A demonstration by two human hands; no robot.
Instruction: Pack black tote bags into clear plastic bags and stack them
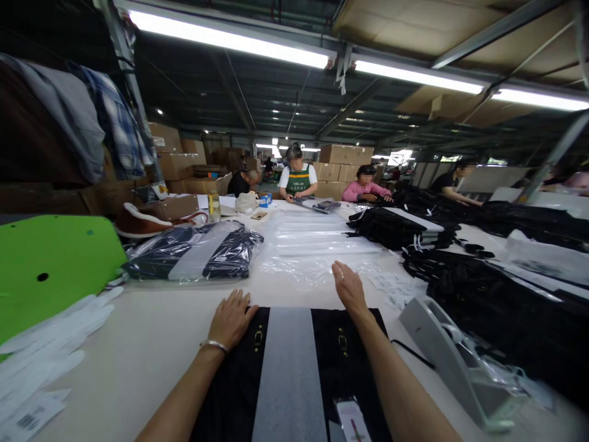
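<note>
In front of me a flat black bag [329, 368] lies on the table, with two gold buckles near its far edge. A pale grey paper strip [291, 374] runs down its middle, and a small clear packet with a white card [353, 420] rests on its near right part. My left hand [231, 320], a bangle on its wrist, lies flat at the bag's far left corner with fingers stretched out. Past the far right edge reaches my right hand [348, 287], its fingers extended and nothing visible in it. Just beyond it lie clear plastic bags [317, 242].
Plastic-wrapped dark goods [196, 250] lie at left, near a green board [55, 270] and white paper tags [50, 350]. A grey device [460, 362] and black piles [501, 307] flank the right. Several co-workers sit or stand at the far side, including one person in a green apron [299, 182].
</note>
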